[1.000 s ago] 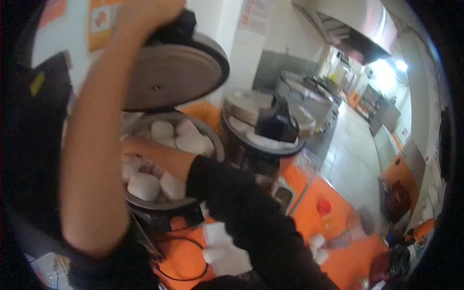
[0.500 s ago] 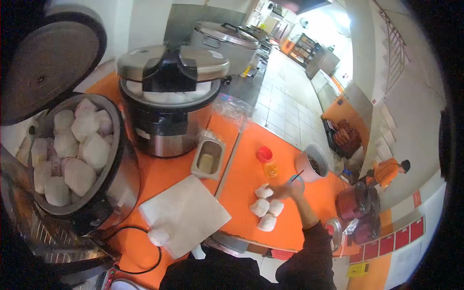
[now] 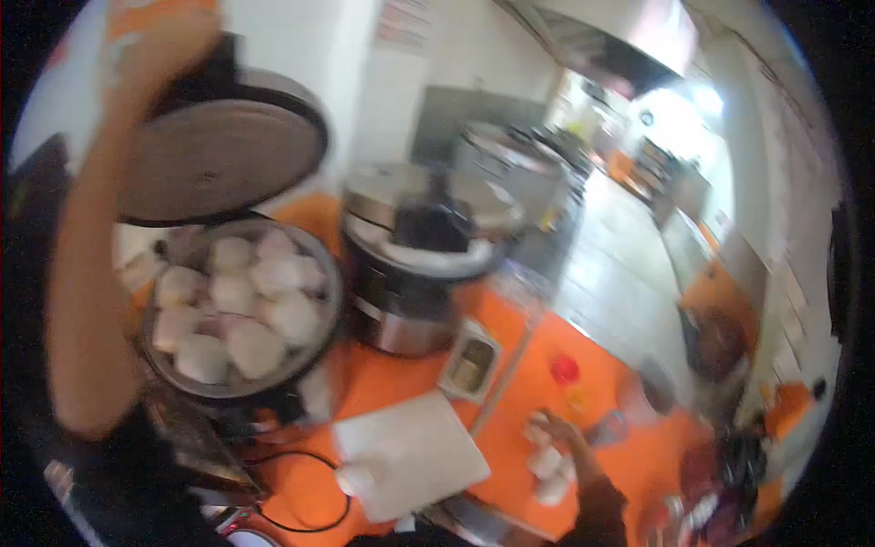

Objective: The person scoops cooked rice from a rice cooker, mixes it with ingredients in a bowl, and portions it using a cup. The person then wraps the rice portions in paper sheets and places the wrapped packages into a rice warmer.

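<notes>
My right hand [image 3: 554,427] is on the orange table at several white wrapped bundles [image 3: 550,463], its fingers closed round the topmost one. Raised at the upper left, my left hand [image 3: 173,41] is beside the open lid [image 3: 219,159] of a large cooker; blur hides what its fingers do. Below that lid, the cooker pot [image 3: 335,314] is filled with white wrapped bundles [image 3: 232,292]. A single white bundle [image 3: 355,479] sits at the left edge of a pale board [image 3: 424,447].
A second cooker [image 3: 406,314] with a steel lid stands behind the board. Beside it is a small metal tray [image 3: 471,363]. A red lid [image 3: 564,369] and a grey bucket [image 3: 645,390] are farther right. A black cable [image 3: 305,456] loops at the front.
My view has swung left. My left arm has come into view, raised beside the lid. My right hand has moved from the blue-rimmed cup onto the bundles.
</notes>
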`<state>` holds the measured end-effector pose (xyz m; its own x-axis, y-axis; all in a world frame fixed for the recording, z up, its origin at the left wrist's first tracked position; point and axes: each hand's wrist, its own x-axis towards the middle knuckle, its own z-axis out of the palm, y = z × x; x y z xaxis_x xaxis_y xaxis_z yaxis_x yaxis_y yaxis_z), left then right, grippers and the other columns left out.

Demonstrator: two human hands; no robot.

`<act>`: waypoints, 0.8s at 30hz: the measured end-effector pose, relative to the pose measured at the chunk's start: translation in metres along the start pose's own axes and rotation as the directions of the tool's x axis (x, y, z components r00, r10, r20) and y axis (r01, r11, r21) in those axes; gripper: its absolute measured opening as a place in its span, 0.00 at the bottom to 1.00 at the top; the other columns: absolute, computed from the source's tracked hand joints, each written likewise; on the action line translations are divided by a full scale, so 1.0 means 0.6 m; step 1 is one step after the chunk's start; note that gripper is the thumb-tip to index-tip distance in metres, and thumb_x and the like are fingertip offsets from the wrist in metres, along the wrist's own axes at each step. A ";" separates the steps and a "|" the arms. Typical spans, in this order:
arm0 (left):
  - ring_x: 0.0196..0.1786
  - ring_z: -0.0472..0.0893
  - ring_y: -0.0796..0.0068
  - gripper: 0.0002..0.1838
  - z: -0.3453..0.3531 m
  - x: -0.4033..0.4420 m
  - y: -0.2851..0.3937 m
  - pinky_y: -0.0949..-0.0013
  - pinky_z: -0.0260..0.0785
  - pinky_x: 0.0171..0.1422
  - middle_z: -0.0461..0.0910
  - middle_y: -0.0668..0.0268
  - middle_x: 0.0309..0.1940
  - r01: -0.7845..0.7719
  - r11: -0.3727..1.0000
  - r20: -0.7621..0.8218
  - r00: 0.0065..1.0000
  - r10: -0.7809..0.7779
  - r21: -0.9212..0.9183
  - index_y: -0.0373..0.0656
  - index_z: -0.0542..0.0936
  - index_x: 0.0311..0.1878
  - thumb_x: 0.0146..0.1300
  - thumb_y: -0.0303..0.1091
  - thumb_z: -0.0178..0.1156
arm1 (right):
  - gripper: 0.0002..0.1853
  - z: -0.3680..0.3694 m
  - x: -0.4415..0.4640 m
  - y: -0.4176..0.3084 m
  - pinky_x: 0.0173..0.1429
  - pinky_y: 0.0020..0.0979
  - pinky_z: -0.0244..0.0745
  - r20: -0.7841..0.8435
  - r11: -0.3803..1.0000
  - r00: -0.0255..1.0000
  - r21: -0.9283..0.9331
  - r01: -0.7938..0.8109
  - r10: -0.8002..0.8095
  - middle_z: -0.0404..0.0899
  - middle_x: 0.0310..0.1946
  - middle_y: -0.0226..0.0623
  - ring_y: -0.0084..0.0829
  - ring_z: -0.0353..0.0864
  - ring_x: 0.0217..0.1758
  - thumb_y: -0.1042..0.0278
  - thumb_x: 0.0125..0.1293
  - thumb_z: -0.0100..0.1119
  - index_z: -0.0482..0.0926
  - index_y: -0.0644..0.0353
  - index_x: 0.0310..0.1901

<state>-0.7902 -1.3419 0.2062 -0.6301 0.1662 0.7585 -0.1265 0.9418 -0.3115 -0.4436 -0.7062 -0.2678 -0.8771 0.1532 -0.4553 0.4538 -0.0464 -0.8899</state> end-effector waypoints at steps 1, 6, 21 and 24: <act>0.51 0.77 0.47 0.18 -0.148 -0.076 0.093 0.48 0.68 0.56 0.78 0.47 0.46 0.045 0.996 0.120 0.991 -0.053 0.074 0.42 0.79 0.44 0.68 0.39 0.39 | 0.39 -0.016 0.058 -0.021 0.67 0.37 0.64 0.237 0.935 0.968 -0.354 0.006 0.083 0.65 0.63 0.38 0.33 0.67 0.64 0.50 0.61 0.62 0.57 0.57 0.68; 0.51 0.79 0.49 0.24 -0.141 -0.088 0.089 0.52 0.70 0.54 0.80 0.48 0.45 0.323 0.877 -0.034 0.933 -0.357 -0.356 0.41 0.83 0.44 0.56 0.47 0.47 | 0.39 0.305 -0.040 -0.378 0.70 0.35 0.59 0.786 0.661 0.608 -0.397 0.637 -0.114 0.64 0.63 0.37 0.31 0.61 0.68 0.54 0.60 0.64 0.57 0.59 0.68; 0.47 0.82 0.51 0.22 -0.149 -0.086 0.088 0.54 0.73 0.51 0.82 0.49 0.42 0.323 0.817 0.024 0.934 -0.355 -0.478 0.39 0.83 0.40 0.54 0.44 0.47 | 0.47 1.114 0.401 -0.481 0.63 0.46 0.65 0.684 0.139 0.322 -0.310 0.941 -0.654 0.68 0.59 0.54 0.51 0.68 0.62 0.45 0.44 0.70 0.63 0.62 0.63; 0.47 0.82 0.52 0.22 -0.149 -0.091 0.085 0.54 0.73 0.51 0.82 0.50 0.42 0.337 0.819 0.053 0.934 -0.354 -0.465 0.40 0.83 0.41 0.55 0.44 0.47 | 0.43 1.113 0.374 -0.486 0.58 0.46 0.67 0.778 -0.067 0.263 -0.363 0.929 -0.570 0.72 0.53 0.54 0.50 0.71 0.57 0.51 0.42 0.69 0.65 0.62 0.60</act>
<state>-0.6937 -1.2766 0.2003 -0.5844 -0.1934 0.7881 0.0405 0.9630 0.2664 -0.8780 -1.3176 -0.1295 -0.6123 -0.7013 0.3651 -0.7881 0.5041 -0.3533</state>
